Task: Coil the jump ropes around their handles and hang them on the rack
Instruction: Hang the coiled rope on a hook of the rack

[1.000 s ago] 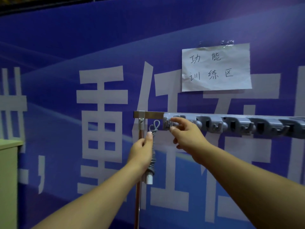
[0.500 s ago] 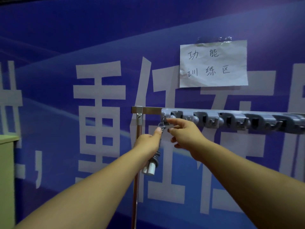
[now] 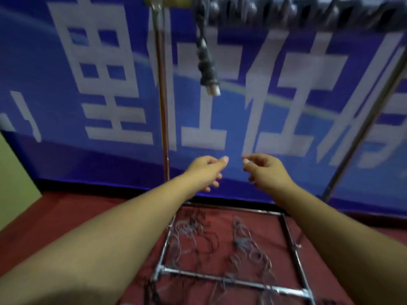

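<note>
A coiled jump rope (image 3: 207, 60) with grey cord wound round white-tipped handles hangs from the leftmost hook of the grey hook rail (image 3: 286, 12) at the top of the view. My left hand (image 3: 207, 170) and my right hand (image 3: 264, 170) are well below it, side by side and apart, fingers loosely curled, nothing in either. On the red floor, inside the rack's metal base frame (image 3: 293, 245), lie several loose grey jump ropes (image 3: 242, 245) in a tangle.
The rack's upright pole (image 3: 161, 106) rises left of the hanging rope; a slanted pole (image 3: 361, 133) stands at the right. A blue banner (image 3: 66, 62) with large white characters backs the rack. A pale green cabinet edge (image 3: 13, 177) is at the far left.
The coiled rope left my left hand and now hangs from the rail. Both hands dropped away from the hooks. My view tilted down to the floor and the loose ropes.
</note>
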Available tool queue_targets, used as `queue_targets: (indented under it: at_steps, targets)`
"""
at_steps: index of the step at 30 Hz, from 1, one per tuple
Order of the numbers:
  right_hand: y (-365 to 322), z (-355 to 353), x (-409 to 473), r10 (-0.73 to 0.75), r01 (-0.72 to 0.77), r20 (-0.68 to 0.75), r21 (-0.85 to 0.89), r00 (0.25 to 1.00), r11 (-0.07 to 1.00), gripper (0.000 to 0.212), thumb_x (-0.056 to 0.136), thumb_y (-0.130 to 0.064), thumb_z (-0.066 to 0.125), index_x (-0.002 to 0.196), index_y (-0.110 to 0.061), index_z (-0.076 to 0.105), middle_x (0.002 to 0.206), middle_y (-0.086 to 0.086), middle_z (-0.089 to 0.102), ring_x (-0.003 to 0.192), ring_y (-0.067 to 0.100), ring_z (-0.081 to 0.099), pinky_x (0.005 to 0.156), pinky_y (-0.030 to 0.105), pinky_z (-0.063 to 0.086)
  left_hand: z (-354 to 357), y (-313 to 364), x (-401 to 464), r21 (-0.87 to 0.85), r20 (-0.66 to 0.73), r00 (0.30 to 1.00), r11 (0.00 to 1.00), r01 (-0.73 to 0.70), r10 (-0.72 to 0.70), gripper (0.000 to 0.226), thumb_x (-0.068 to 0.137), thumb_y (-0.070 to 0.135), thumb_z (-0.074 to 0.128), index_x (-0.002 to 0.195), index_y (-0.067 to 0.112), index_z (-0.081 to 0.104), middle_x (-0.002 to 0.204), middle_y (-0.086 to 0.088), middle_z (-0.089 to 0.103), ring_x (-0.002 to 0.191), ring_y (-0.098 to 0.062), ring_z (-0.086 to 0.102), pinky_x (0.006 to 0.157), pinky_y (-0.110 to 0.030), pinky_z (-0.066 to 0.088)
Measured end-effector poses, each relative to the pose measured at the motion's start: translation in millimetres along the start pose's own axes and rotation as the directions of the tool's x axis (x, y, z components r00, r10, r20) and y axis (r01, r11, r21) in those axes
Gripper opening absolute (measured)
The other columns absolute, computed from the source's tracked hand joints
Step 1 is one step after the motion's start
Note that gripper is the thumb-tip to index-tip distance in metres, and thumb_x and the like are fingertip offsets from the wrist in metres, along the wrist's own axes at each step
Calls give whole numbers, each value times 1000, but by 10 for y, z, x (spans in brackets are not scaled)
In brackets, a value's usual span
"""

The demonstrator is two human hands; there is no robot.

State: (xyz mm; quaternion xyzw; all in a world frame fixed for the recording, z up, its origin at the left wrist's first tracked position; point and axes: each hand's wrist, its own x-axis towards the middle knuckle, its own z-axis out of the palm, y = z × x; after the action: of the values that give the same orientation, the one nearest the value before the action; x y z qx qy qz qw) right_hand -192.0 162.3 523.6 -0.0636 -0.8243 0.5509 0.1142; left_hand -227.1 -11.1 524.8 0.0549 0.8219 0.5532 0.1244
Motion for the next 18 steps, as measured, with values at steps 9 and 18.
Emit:
queue_targets:
  at_steps: [9, 18]
  targets:
    - [2419, -173, -1456, 485, -496, -171, -28, 858, 868, 18, 92, -21, 68, 75, -13, 69, 66, 5, 64, 56, 15, 52, 64, 31, 46, 1328, -1962, -464, 144, 211, 885, 909, 392, -415, 37, 99, 54, 47, 98, 20, 59, 78, 2, 64, 57, -12, 57, 54, -21, 39]
    - [3846, 314, -2622, 740, -765, -206, -78, 640, 640, 31, 90, -29, 70, 64, -12, 65, 53, -1, 57, 56, 16, 54, 60, 25, 49, 2101, -3100, -777, 284, 260, 883, 905, 317, -390, 36, 101, 43, 51, 83, 14, 62, 73, -4, 65, 56, -20, 58, 46, -19, 36]
